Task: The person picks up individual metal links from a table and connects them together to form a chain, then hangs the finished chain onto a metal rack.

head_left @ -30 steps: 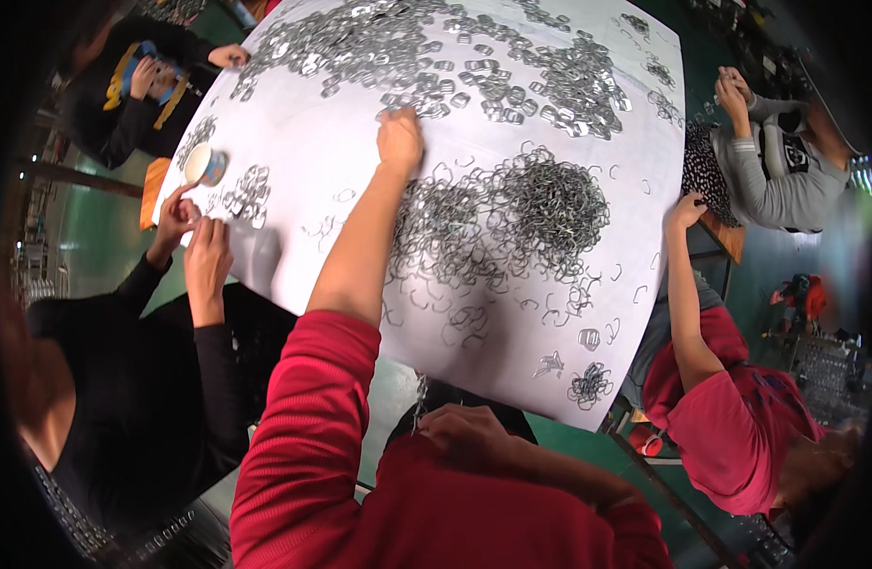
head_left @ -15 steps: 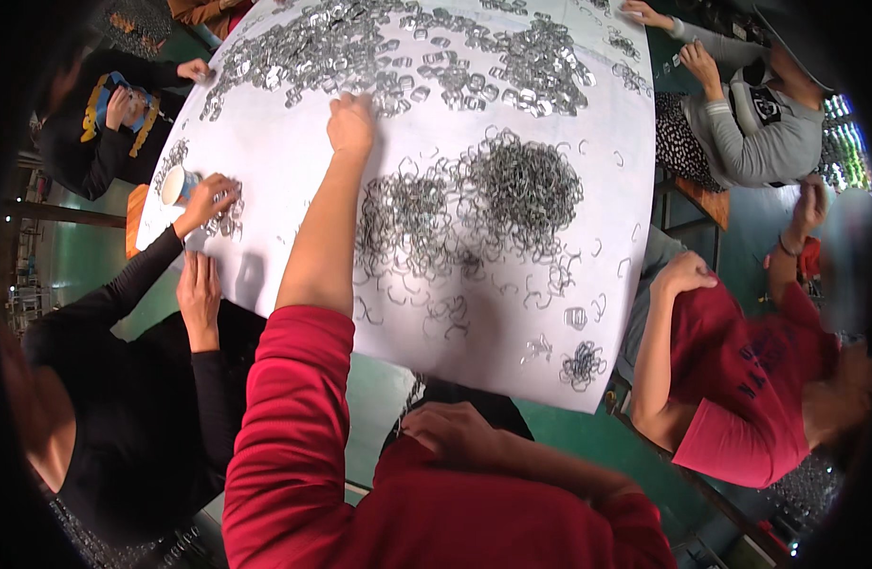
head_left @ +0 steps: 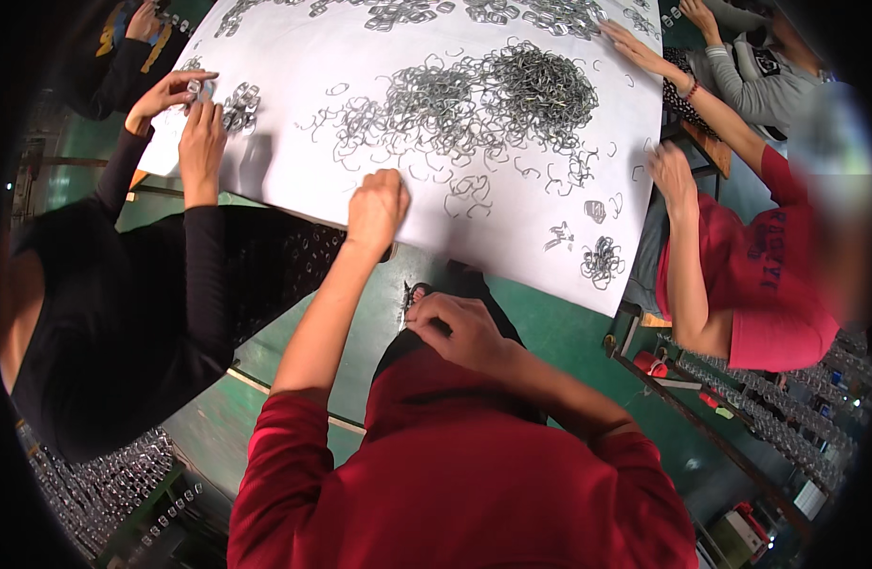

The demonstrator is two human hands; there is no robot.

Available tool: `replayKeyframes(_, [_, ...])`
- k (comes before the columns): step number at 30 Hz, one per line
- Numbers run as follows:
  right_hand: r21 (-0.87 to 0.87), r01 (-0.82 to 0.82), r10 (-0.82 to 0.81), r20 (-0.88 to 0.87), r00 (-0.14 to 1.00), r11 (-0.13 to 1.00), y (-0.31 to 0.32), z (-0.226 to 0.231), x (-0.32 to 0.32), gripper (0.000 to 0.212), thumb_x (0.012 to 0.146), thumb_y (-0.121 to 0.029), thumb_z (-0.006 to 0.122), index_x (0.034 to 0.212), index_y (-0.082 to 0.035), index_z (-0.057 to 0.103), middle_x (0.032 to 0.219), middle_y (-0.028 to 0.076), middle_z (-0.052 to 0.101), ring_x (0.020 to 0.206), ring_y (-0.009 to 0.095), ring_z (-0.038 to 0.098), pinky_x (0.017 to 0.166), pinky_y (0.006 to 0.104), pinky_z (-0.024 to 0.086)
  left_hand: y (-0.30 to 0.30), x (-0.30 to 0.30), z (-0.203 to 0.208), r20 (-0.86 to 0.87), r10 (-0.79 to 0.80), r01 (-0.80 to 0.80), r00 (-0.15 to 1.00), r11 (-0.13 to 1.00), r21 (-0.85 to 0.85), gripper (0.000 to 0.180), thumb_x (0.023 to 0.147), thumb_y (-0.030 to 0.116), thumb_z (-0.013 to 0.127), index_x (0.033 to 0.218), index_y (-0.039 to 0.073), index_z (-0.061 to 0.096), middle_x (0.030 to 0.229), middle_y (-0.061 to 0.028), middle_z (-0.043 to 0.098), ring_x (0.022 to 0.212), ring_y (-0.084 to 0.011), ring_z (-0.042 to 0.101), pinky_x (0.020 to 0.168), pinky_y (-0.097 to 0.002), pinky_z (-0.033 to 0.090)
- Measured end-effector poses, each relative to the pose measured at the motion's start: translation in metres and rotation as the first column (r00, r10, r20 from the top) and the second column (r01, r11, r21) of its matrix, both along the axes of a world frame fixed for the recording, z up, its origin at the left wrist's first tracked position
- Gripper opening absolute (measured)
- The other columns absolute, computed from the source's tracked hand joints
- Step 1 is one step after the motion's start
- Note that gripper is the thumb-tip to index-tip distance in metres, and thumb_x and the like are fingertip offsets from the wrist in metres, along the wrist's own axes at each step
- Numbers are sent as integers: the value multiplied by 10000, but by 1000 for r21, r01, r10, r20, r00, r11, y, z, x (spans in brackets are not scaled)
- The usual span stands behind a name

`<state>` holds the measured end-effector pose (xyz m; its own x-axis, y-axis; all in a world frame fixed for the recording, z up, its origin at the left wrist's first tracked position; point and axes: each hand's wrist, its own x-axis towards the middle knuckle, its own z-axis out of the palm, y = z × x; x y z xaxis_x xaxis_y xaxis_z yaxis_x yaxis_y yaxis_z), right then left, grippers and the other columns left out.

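Observation:
My left hand [head_left: 379,207] is over the near edge of the white-covered table [head_left: 284,76], its fingers curled closed. Whatever it holds, if anything, is hidden under the fingers. Low in front of my red top, off the table, my right hand [head_left: 459,327] has its fingers curled in; I cannot make out anything in them. Beyond my left hand spreads a tangled heap of thin, bent metal rings [head_left: 540,90], with looser rings [head_left: 431,104] around it. Flat, shiny metal buckle-like pieces [head_left: 398,13] lie along the far side.
At the left, a person in black [head_left: 203,142] handles pieces beside a small pile [head_left: 239,106]. A person in red [head_left: 673,175] reaches over the right edge, near a small ring cluster [head_left: 602,264]. Another person in grey [head_left: 749,81] sits farther back.
My left hand has drawn back from the far shiny pieces to the near table edge. My view has tilted lower. The person in red now reaches onto the table.

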<state>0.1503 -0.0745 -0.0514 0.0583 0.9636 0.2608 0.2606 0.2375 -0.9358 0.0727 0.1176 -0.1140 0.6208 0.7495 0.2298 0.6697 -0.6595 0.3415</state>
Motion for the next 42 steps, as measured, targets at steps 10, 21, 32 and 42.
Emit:
replayKeyframes(10, [2, 95, -95, -15, 995, 995, -20, 9, -24, 203, 752, 69, 671, 783, -18, 490, 830, 105, 648, 751, 199, 670, 665, 280, 550, 15, -9, -20, 70, -107, 123, 992, 941, -315, 339, 685, 65, 737, 1003, 48, 621, 898, -172, 585, 842, -327, 605, 762, -393, 491])
replayKeyframes(21, [14, 214, -214, 11, 977, 977, -30, 5, -37, 146, 794, 13, 646, 798, -27, 505, 790, 68, 650, 651, 170, 644, 567, 258, 510, 3, -29, -1, 268, 57, 89, 962, 859, -504, 310, 733, 153, 746, 993, 52, 611, 730, -70, 610, 653, -159, 574, 633, -285, 472])
replayKeyframes(32, [54, 346, -346, -10, 938, 937, -15, 0, -35, 161, 787, 0, 657, 817, -38, 504, 778, 52, 656, 689, 166, 682, 540, 247, 512, -128, -97, 90, 499, 382, 116, 778, 693, -712, 172, 826, 19, 645, 989, 44, 692, 868, -15, 680, 678, -27, 568, 573, -178, 455])
replayKeyframes(42, [-91, 191, -185, 71, 980, 977, 3, -1, -10, 207, 774, -66, 701, 908, -37, 545, 821, 70, 635, 755, 189, 670, 569, 275, 532, -136, -84, 93, 509, 345, 42, 788, 796, -604, 183, 807, -32, 636, 971, 30, 690, 898, -70, 655, 652, -102, 612, 566, -221, 495])
